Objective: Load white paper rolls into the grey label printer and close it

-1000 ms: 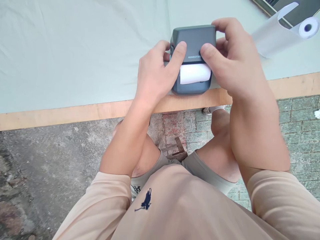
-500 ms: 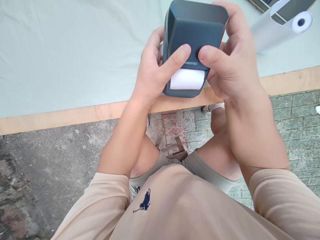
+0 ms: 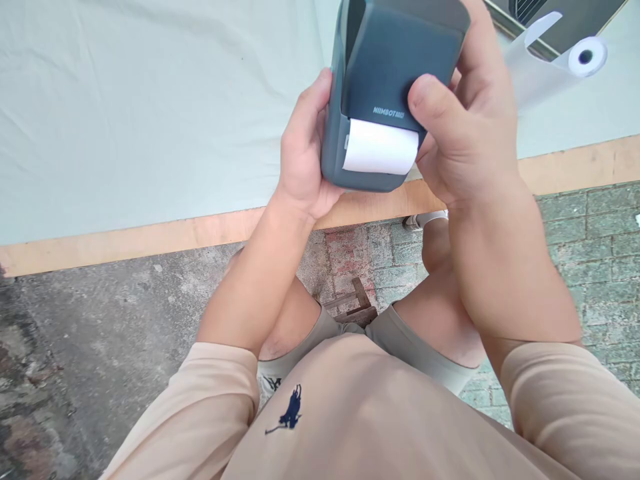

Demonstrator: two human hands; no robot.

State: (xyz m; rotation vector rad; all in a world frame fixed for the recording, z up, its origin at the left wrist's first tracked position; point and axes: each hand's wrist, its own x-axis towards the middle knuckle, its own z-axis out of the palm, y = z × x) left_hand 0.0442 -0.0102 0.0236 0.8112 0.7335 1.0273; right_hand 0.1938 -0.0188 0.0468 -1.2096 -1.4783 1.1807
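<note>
Above a pale-cloth desk (image 3: 150, 120) over brick paving (image 3: 590, 227), both hands are gripping a dark label printer (image 3: 385, 87) aloft, left hand (image 3: 303, 157) cupping its side, right hand (image 3: 467, 133) thumb pressing its lid above the white paper (image 3: 380, 147).

You've lifted the label printer (image 3: 385, 100) off the table edge toward the upper middle of the frame. Your left hand (image 3: 303, 157) thumb has slipped from its front to cradle its side; more white paper (image 3: 380, 147) shows.

Dark grey-blue label printer (image 3: 395, 67), white paper (image 3: 380, 147), pale green cloth (image 3: 150, 113).
</note>
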